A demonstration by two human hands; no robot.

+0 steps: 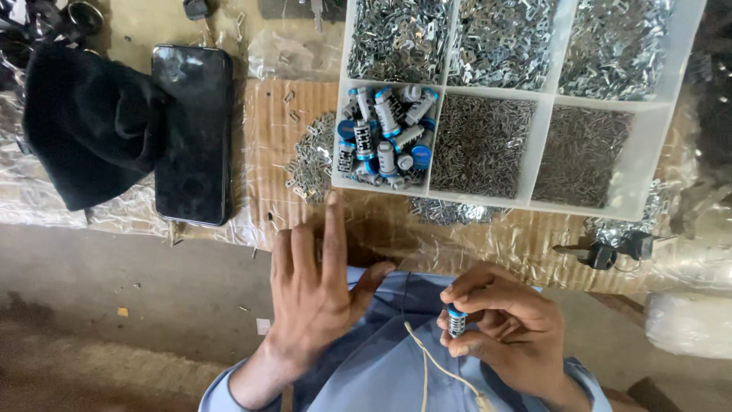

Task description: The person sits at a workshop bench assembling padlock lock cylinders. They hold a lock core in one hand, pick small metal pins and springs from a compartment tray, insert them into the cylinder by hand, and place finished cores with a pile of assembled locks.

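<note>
Lock cylinder (456, 321) upright, blue cap up, right hand (507, 328) fingers pinching

L hand (316, 286) flat, open; R hand (507, 324) pinching

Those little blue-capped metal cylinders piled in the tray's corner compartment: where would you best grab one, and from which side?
Probably from above, since the tray wall blocks the sides. Pick a blue-capped cylinder lying on top of the pile and pinch it across its round silver barrel, near the middle. The right hand holds one much like that, fingertips across the ribbed barrel, blue cap left free.
</note>
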